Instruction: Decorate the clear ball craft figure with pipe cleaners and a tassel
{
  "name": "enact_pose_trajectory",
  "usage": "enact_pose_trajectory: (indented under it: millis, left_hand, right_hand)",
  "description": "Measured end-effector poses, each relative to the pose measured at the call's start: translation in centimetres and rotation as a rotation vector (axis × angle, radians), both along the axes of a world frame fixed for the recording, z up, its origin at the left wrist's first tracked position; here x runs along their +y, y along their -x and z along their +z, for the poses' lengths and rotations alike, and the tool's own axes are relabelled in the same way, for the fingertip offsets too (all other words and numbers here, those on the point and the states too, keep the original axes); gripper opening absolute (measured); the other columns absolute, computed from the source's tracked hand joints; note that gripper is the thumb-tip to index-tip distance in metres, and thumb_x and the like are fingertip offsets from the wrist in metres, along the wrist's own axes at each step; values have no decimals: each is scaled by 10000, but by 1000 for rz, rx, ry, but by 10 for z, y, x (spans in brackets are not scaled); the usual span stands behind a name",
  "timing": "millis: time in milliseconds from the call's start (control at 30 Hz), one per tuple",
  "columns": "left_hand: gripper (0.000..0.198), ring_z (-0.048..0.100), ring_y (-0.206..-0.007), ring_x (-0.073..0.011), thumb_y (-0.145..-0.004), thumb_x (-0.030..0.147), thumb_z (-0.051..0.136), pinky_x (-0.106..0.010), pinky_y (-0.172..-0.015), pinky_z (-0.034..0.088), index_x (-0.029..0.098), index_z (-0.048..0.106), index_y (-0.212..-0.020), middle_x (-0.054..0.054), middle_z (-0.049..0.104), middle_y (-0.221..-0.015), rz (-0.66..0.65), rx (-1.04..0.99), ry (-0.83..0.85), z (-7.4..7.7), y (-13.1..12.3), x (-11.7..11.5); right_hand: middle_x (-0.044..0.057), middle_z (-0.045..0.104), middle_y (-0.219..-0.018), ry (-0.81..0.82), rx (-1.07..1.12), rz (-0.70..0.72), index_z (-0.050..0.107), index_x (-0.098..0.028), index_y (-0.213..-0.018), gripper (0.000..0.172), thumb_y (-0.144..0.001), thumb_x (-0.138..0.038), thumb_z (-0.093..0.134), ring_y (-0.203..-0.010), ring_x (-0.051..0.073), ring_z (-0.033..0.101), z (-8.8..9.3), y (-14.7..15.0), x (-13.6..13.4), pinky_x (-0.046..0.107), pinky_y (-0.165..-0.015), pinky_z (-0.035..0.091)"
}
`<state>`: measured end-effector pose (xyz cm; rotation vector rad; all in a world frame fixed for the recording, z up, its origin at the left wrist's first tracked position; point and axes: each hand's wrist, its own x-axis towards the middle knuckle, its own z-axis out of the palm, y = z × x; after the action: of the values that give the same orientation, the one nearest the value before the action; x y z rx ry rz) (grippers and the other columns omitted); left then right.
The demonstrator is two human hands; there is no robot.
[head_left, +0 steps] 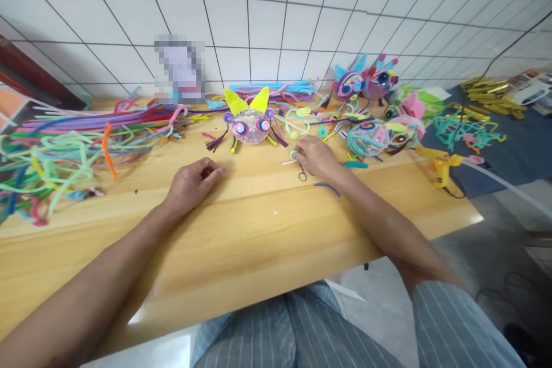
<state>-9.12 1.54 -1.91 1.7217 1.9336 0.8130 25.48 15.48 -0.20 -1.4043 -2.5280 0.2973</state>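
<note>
My left hand (192, 181) rests on the wooden table (259, 224) with its fingers curled loosely inward, and nothing shows in it. My right hand (314, 156) lies palm down over a small pair of scissors (302, 173), its fingers bent around something small and pale at the fingertips. A clear ball figure with yellow ears and round eyes (250, 119) stands just beyond both hands. A short blue pipe cleaner piece (326, 187) lies beside my right wrist.
A big heap of coloured pipe cleaners (64, 144) covers the left of the table. More finished figures (366, 83) and a teal ball (367, 138) stand at right. A yellow glue gun (440, 168) lies near the right edge. A tiled wall is behind.
</note>
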Motion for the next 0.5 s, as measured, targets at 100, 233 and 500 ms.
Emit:
enact_pose_trajectory:
  millis: [100,233,500]
  left_hand:
    - [414,647,-699,-199,-904,636,607,-314,-699,482,233,698,-873,-25,753,-766,-15,-7,17,3,-1,0]
    - [423,639,-692,-196,-907,643,599,-310,-690,473,233,687,-860,-21,742,-750,-12,-8,22,4,0,-1]
    - [435,613,-689,-191,-889,655,602,-304,-691,466,231,694,-853,-17,728,-748,7,-16,51,5,-1,-1]
  right_hand:
    - [89,822,-1040,27,69,-42,772,-213,-1043,110,-995,-257,683,-960,260,738,3,-9,21,385,-896,577]
    - [144,825,-1245,-185,196,-189,756,-184,-1253,327,-933,-214,691,-1075,310,757,24,-32,61,464,-1001,590]
    - [121,841,-1153,-63,81,155,816,-219,-1111,222,-942,-234,672,-1137,323,752,16,-52,22,484,-1061,577]
